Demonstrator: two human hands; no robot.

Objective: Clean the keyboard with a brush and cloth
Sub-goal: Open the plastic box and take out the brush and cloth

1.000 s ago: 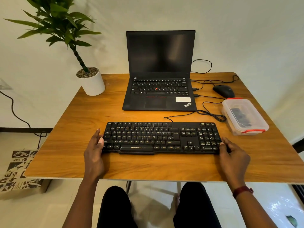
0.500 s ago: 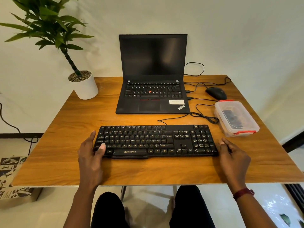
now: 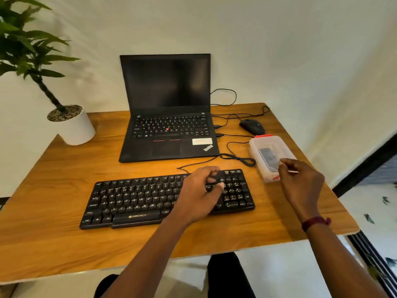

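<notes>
Two hands are busy toward the right side of the table (image 3: 64, 233). The keyboard (image 3: 137, 201) lies along the near edge, a little askew, and its cable (image 3: 238, 158) runs back to the laptop (image 3: 167, 125) at the far edge. The left hand (image 3: 197, 194) hovers over the keyboard's right end with its fingers loosely curled and nothing in them; I cannot tell whether it touches the keys. The right hand (image 3: 300, 181) is at the near end of the clear plastic box (image 3: 268, 147), which sits by the right edge just beyond the keyboard's far right corner. Its fingers curl at the near red clip (image 3: 276, 177), but blur hides whether they grip it.

No brush or cloth is out; the dark item (image 3: 267, 155) inside the box is probably one of them. The step therefore looks like opening the box. To do it well, the left hand should pin the box, since it looks light. Free the near clip, then the far clip (image 3: 263, 136), and lift the lid straight up so the box neither slides toward the right edge nor snags the cable loop beside it.
</notes>
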